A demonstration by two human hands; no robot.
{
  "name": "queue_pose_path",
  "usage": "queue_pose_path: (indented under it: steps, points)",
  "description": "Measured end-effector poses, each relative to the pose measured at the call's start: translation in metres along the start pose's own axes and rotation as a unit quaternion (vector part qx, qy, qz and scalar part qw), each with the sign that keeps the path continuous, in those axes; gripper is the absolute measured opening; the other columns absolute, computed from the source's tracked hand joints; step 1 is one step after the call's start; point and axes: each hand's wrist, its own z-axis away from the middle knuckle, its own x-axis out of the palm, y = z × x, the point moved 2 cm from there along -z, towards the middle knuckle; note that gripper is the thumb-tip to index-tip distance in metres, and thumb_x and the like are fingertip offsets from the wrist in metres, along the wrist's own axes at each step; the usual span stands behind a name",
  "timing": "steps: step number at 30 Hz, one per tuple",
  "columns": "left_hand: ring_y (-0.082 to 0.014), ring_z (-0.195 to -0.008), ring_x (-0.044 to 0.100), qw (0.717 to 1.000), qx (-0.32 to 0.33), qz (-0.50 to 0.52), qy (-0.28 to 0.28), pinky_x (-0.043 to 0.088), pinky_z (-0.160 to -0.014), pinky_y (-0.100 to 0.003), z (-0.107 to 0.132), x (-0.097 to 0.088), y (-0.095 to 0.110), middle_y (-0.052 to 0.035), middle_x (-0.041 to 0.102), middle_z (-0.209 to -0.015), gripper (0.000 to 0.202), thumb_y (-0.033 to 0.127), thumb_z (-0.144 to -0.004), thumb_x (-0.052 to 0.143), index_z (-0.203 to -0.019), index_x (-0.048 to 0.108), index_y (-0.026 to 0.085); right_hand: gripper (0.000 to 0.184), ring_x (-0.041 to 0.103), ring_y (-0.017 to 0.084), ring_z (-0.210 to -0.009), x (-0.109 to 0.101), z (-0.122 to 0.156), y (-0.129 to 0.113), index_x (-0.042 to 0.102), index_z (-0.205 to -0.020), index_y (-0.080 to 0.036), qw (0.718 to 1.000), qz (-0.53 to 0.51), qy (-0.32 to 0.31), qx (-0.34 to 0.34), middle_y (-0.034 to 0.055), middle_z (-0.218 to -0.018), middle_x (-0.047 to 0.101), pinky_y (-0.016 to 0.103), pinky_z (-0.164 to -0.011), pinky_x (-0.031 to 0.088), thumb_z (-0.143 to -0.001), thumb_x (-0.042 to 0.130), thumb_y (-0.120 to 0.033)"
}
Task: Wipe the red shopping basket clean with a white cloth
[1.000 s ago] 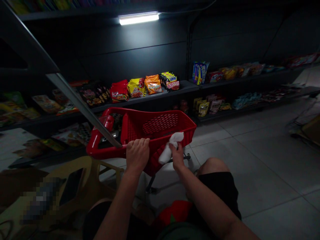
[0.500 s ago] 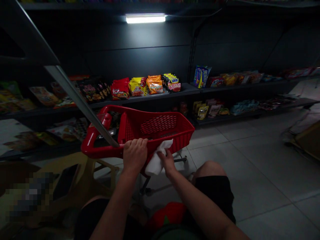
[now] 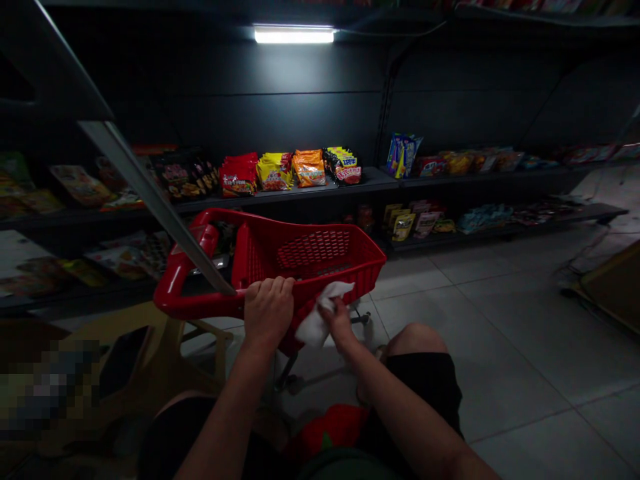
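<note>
One red plastic shopping cart [image 3: 369, 270], head view: near rim gripped by left hand [image 3: 269, 312]; crumpled white cloth [image 3: 312, 327] pinched in right hand [image 3: 339, 323] at cart's near side, below rim; colourful glossy packets [image 3: 275, 172] displayed on dark grey shelf [image 3: 377, 175] behind.

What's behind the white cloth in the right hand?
Around the white cloth, the red cart shows part of its near side, with floor visible lower down. Whatever lies directly behind the cloth and right hand is covered and cannot be seen.

Hands [image 3: 269, 307] with cloth [image 3: 311, 327] at cart [image 3: 317, 248]
</note>
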Motion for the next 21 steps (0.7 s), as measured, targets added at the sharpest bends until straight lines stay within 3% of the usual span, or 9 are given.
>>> queue_pose_path:
  steps: [2,3,5,10,13,17,21]
  points:
    - [-0.0273,-0.092,0.058,1.000,-0.001,0.001,-0.003,0.032,-0.090,-0.045,0.001,-0.001,-0.001,-0.0099,0.069,-0.093,0.031,0.016,-0.094,0.040,-0.111,0.065,0.020,0.038,0.062,0.021,-0.072,0.014,0.024,0.014,0.067,-0.091,-0.019,0.989,0.028,-0.145,0.032,0.0019,-0.079,0.069,0.032,-0.066,0.049,-0.056,0.079,-0.030]
    - [-0.0275,-0.092,0.057,1.000,-0.002,0.003,-0.004,0.032,-0.090,-0.045,0.002,-0.002,-0.002,-0.0101,0.069,-0.093,0.031,0.016,-0.093,0.040,-0.112,0.065,0.019,0.039,0.061,0.021,-0.070,0.015,0.033,0.017,0.068,-0.089,-0.018,0.983,0.033,-0.176,0.039,0.0019,-0.078,0.069,0.032,-0.065,0.048,-0.053,0.080,-0.025]
    - [-0.0277,-0.093,0.057,1.000,-0.004,0.008,-0.004,0.032,-0.090,-0.046,0.004,-0.004,-0.002,-0.0103,0.069,-0.094,0.032,0.016,-0.093,0.040,-0.113,0.065,0.020,0.040,0.060,0.020,-0.069,0.004,0.039,0.015,0.068,-0.094,-0.020,0.984,0.043,-0.168,0.039,0.0007,-0.080,0.069,0.031,-0.064,0.046,-0.055,0.077,-0.021]
    - [-0.0268,-0.091,0.057,1.000,-0.010,-0.003,-0.003,0.032,-0.089,-0.045,0.007,-0.009,-0.001,-0.0092,0.069,-0.092,0.029,0.017,-0.093,0.040,-0.109,0.065,0.021,0.035,0.059,0.019,-0.075,-0.055,0.013,-0.028,0.063,-0.091,-0.022,0.986,0.168,-0.013,0.010,-0.0017,-0.079,0.065,0.031,-0.072,0.045,-0.058,0.073,-0.025]
    - [-0.0269,-0.091,0.057,1.000,-0.010,-0.005,-0.005,0.032,-0.089,-0.045,0.008,-0.008,0.000,-0.0093,0.068,-0.092,0.029,0.017,-0.094,0.040,-0.109,0.064,0.020,0.039,0.058,0.020,-0.080,-0.077,-0.008,-0.053,0.061,-0.093,-0.021,0.981,0.169,0.089,-0.028,0.0003,-0.086,0.064,0.031,-0.076,0.045,-0.058,0.075,-0.031]
    - [-0.0275,-0.092,0.057,1.000,-0.002,-0.008,-0.007,0.032,-0.090,-0.046,0.009,-0.006,0.006,-0.0098,0.068,-0.094,0.031,0.017,-0.094,0.039,-0.113,0.064,0.019,0.051,0.059,0.019,-0.087,-0.070,-0.021,-0.058,0.055,-0.108,-0.019,0.965,0.073,0.244,-0.063,0.0045,-0.102,0.063,0.029,-0.080,0.047,-0.065,0.073,-0.040]
    - [-0.0280,-0.093,0.057,1.000,0.007,-0.003,-0.003,0.032,-0.091,-0.046,0.010,-0.006,0.016,-0.0107,0.068,-0.097,0.033,0.017,-0.095,0.039,-0.117,0.062,0.017,0.052,0.057,0.022,-0.112,-0.037,-0.018,-0.047,0.052,-0.124,-0.018,0.956,0.000,0.279,-0.093,0.0114,-0.126,0.059,0.034,-0.098,0.043,-0.084,0.055,-0.051]
